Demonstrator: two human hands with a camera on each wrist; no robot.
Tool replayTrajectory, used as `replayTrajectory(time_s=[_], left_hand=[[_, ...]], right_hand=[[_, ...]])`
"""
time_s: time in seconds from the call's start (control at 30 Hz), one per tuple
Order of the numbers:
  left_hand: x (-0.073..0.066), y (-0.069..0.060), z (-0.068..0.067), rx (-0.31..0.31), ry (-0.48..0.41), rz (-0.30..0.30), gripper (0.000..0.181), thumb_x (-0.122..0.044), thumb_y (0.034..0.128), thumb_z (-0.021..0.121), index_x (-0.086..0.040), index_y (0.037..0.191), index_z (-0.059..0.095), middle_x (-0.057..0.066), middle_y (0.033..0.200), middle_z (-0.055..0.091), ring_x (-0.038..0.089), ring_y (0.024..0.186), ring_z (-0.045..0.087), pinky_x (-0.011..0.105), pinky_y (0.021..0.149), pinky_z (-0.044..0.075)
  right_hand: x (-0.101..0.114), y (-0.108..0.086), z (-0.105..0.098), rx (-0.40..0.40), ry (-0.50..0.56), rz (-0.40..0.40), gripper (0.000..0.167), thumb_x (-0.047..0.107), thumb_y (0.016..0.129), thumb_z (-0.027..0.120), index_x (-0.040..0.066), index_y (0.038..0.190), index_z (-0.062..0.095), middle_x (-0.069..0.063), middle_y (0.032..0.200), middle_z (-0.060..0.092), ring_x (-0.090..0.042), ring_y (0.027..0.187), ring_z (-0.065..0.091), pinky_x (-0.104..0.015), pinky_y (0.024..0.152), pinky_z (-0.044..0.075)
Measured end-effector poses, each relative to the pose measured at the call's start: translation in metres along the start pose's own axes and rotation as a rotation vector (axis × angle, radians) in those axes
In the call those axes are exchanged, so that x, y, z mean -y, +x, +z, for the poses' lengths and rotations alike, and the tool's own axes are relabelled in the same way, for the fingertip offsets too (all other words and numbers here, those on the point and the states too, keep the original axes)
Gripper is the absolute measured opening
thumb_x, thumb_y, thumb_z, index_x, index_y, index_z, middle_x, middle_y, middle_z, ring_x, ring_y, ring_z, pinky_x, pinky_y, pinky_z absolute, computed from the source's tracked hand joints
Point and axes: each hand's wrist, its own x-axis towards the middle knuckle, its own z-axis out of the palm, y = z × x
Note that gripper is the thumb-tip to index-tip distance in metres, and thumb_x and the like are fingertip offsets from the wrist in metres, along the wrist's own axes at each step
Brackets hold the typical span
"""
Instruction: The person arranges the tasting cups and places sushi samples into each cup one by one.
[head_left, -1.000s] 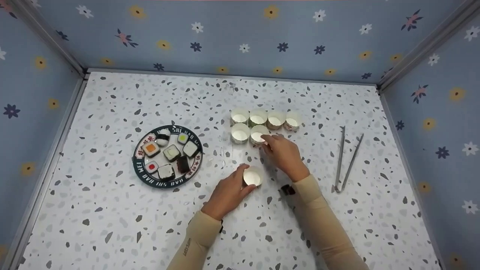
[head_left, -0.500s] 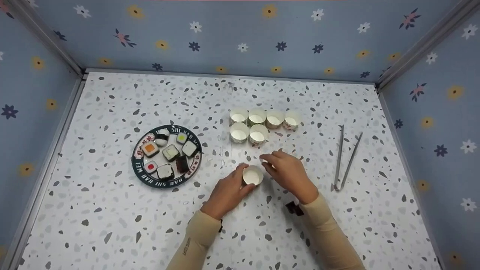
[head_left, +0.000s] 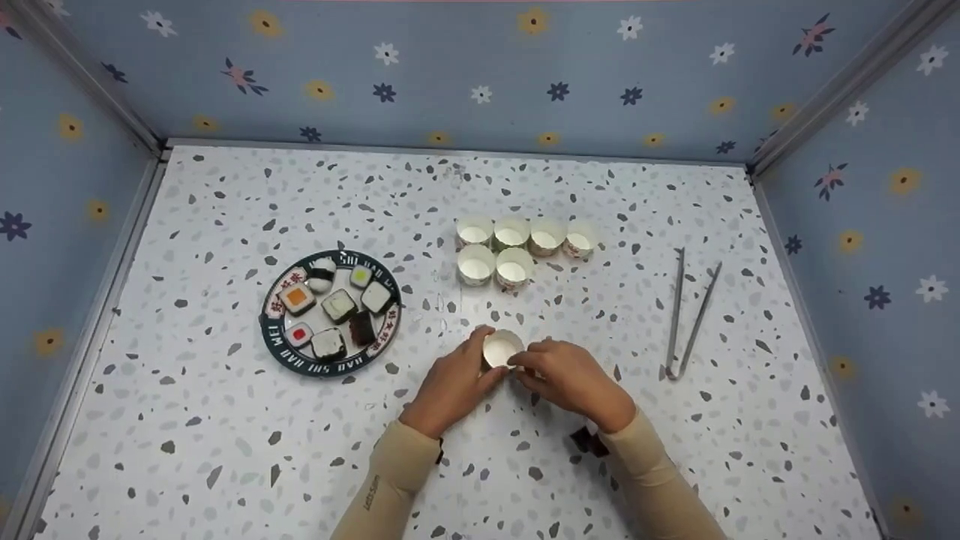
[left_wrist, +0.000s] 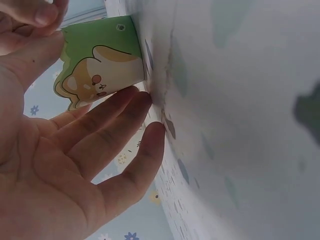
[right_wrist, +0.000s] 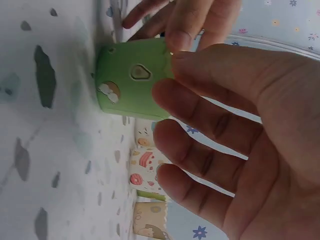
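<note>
A green paper baking cup [head_left: 501,349] with a cartoon dog on its side stands on the table between the two hands. From its left side the left hand [head_left: 450,390] holds it, thumb toward the near side and fingers around the far side. The right hand [head_left: 566,379] pinches the cup's right rim between thumb and index finger. In the right wrist view the other fingers of the right hand [right_wrist: 215,135] are bent beside the green cup [right_wrist: 132,77]. The left wrist view has the cup [left_wrist: 102,60] upright against the table, with lower fingers spread below it.
Beyond the hands, several more paper cups [head_left: 512,270] stand in two rows. To the left lies a round plate [head_left: 271,339] bearing several sushi pieces [head_left: 339,305]. Metal tongs [head_left: 677,315] lie on the right. Flowered panels [head_left: 480,67] enclose the table's back and sides.
The right hand has come away from the front row of cups, toward the near cup, and now pinches its rim. The left hand keeps holding the cup in place.
</note>
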Motion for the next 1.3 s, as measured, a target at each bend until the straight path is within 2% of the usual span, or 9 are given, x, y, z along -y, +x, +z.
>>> replayTrajectory(time_s=[0.27,0.53,0.83,1.0,1.3], left_hand=[[0.000,0.000,-0.001,0.017,-0.017,-0.013,0.063,-0.033,0.0986,0.065,-0.008,0.149,0.036,0.020,0.129,0.061,0.039,0.109,0.063,0.049,0.090,0.051],[-0.001,0.000,-0.002,0.028,-0.037,-0.012,0.074,-0.036,0.0936,0.072,-0.007,0.151,0.035,0.020,0.133,0.058,0.038,0.114,0.061,0.048,0.095,0.049],[-0.003,0.000,-0.001,-0.031,0.022,0.025,0.066,-0.029,0.0936,0.073,-0.002,0.145,0.040,0.022,0.129,0.060,0.040,0.105,0.064,0.049,0.089,0.052],[-0.003,0.000,0.001,-0.044,0.021,0.018,0.067,-0.029,0.0933,0.073,0.000,0.145,0.041,0.023,0.129,0.060,0.040,0.106,0.064,0.049,0.090,0.052],[-0.003,0.001,0.001,-0.044,0.021,0.006,0.065,-0.024,0.0921,0.074,0.001,0.144,0.043,0.023,0.129,0.060,0.040,0.107,0.064,0.049,0.091,0.051]], right_hand=[[0.001,0.003,0.013,-0.017,-0.061,0.010,0.006,0.012,0.089,0.077,0.016,0.093,0.079,0.003,0.075,0.063,-0.016,0.065,0.060,-0.030,0.057,0.050],[-0.004,0.003,0.016,-0.056,-0.049,-0.011,0.007,0.013,0.085,0.081,0.017,0.090,0.080,0.004,0.074,0.063,-0.014,0.064,0.057,-0.026,0.056,0.048],[-0.006,0.002,0.017,-0.101,-0.049,-0.063,0.009,0.011,0.084,0.081,0.018,0.089,0.080,0.004,0.072,0.061,-0.014,0.062,0.054,-0.025,0.055,0.046],[-0.007,0.003,0.017,-0.120,-0.067,-0.076,0.011,0.010,0.081,0.083,0.019,0.087,0.080,0.005,0.072,0.063,-0.015,0.063,0.055,-0.026,0.056,0.047],[-0.005,0.002,0.016,-0.118,-0.083,-0.045,0.008,0.013,0.082,0.083,0.018,0.087,0.080,0.005,0.075,0.064,-0.017,0.066,0.054,-0.027,0.057,0.046]])
